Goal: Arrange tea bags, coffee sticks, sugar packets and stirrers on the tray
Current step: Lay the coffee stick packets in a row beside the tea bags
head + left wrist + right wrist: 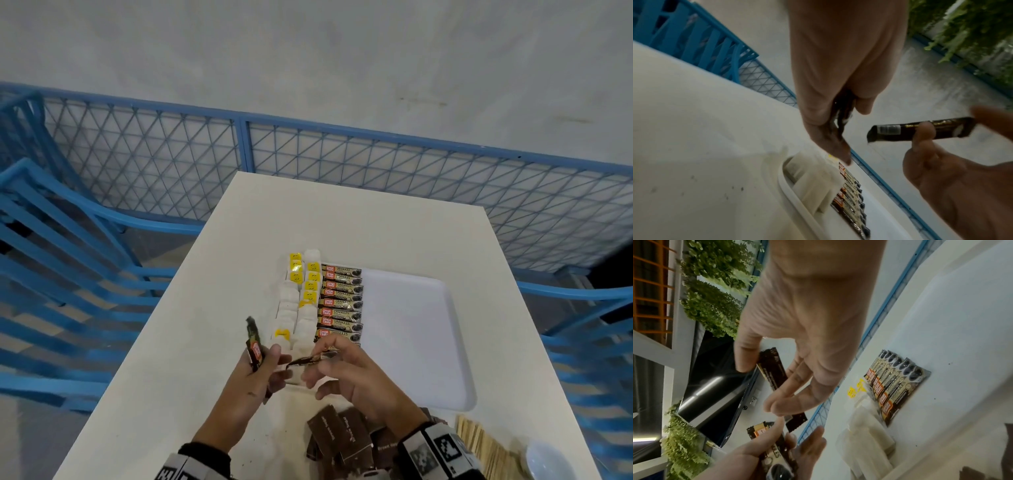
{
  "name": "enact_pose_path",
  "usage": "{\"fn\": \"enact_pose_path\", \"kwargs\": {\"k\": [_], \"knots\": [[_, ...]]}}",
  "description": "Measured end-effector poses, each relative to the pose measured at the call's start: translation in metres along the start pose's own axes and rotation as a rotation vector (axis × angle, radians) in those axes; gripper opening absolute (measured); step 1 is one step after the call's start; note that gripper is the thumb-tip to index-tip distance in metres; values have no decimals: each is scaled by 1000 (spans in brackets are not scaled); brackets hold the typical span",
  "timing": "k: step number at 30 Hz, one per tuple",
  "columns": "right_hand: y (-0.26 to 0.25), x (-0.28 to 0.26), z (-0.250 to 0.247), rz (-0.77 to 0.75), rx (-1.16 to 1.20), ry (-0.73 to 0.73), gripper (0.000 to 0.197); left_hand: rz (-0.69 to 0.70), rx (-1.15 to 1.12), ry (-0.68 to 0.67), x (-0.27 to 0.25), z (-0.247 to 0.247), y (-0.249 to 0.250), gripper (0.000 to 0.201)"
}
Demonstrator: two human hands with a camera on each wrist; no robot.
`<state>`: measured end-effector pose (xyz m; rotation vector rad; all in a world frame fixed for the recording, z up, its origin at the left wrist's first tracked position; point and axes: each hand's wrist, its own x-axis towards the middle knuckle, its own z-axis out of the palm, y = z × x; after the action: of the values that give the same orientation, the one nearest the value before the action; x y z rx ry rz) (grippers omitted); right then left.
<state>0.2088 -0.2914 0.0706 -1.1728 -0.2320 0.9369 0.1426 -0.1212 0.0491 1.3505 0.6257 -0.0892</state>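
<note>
A white tray (414,329) lies on the table. Along its left side run two columns of tea bags (297,301), with a column of coffee sticks (342,301) beside them. My left hand (270,359) grips a few coffee sticks (254,344) upright, just in front of the tray's near left corner. My right hand (313,363) pinches one dark coffee stick (306,359) between thumb and fingers, close to the left hand. The right wrist view shows that stick (774,378) held slanted above the left hand's bundle (777,456). Brown sugar packets (339,437) and wooden stirrers (479,445) lie near the front edge.
The tray's right half is bare. A white bowl (544,459) sits at the front right corner of the table (178,342). Blue chairs (51,267) and a blue mesh fence (342,161) surround the table. Dark specks dot the tabletop near my left wrist.
</note>
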Motion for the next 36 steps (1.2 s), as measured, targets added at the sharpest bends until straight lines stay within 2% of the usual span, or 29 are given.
{"fn": "enact_pose_path", "kwargs": {"k": [4, 11, 13, 16, 20, 23, 27, 29, 33, 36], "knots": [[-2, -2, -2, -16, -51, -24, 36, -3, -70, -47, -3, 1, 4, 15], [0, -2, -10, -52, -215, 151, 16, 70, -122, -43, 0, -8, 9, 32], [1, 0, -11, -38, -255, 200, 17, 98, -120, -37, 0, -8, 10, 35], [3, 2, -14, -10, -241, 271, 18, 138, -101, -31, -2, -5, 12, 32], [7, 0, -19, 30, -215, 285, 11, 161, -60, -34, -1, -4, 10, 31], [14, -4, -26, 67, -214, 321, 13, 133, -17, -50, 1, -6, 4, 27], [25, -10, -41, 107, -256, 403, 15, 10, 7, -92, 3, -7, -4, 21], [29, -12, -52, 113, -230, 490, 13, -23, 6, -104, 2, -8, -5, 19], [37, -13, -75, 134, -261, 664, 7, 1, 70, -140, -2, -11, -1, 23], [42, -8, -87, 165, -328, 731, 9, -42, 18, -94, -2, -11, 1, 21]]}}
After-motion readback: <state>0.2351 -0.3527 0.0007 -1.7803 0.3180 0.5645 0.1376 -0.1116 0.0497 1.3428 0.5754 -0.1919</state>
